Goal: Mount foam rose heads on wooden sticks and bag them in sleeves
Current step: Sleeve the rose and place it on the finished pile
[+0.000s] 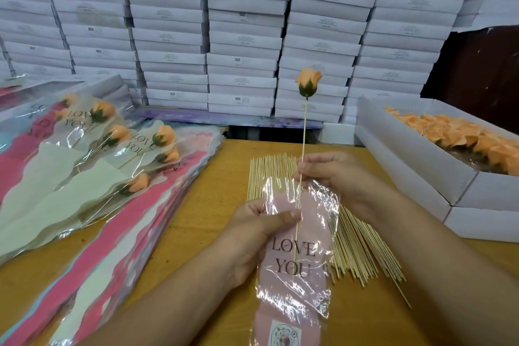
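Wooden table (213, 205); orange rose (309, 83) on thin stick, right-hand fingers (311, 167) pinching it; left fingers (283, 216) gripping pink sleeve (295, 261).

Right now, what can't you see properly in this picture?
All in the head view:
- Sleeve: its bottom end is cut off by the lower edge.
- Box of rose heads: runs off the right edge.
- Labels on the stacked white boxes: print too small to read.
- Spare sticks: partly hidden under the sleeve.

glossy crinkled plastic sleeve (297, 236), matt wooden stick (304, 135)
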